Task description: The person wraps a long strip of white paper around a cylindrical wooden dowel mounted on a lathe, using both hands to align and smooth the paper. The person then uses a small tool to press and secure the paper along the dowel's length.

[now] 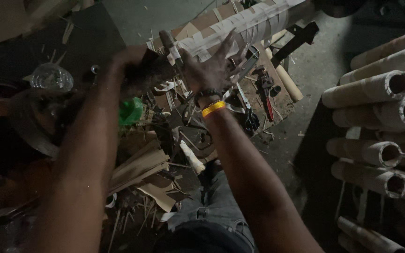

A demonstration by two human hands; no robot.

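A long brown tube wrapped in pale tape strips [254, 21] lies slanted across the top of the view. My right hand [214, 68], with a yellow band and a dark bead bracelet at the wrist, is spread flat against the tube's near end. My left hand [134, 70] is closed around the handle of a narrow tool [172, 47], maybe a knife or brush, whose tip points up at the tube's end. The dim light hides what kind of tool it is.
Bamboo splints and cut strips [139, 168] litter the floor by my knee. Pliers and scissors [258, 93] lie on a board. A stack of cardboard tubes [385, 126] fills the right side. A clear plastic bottle [51, 77] and a green object [131, 111] sit at left.
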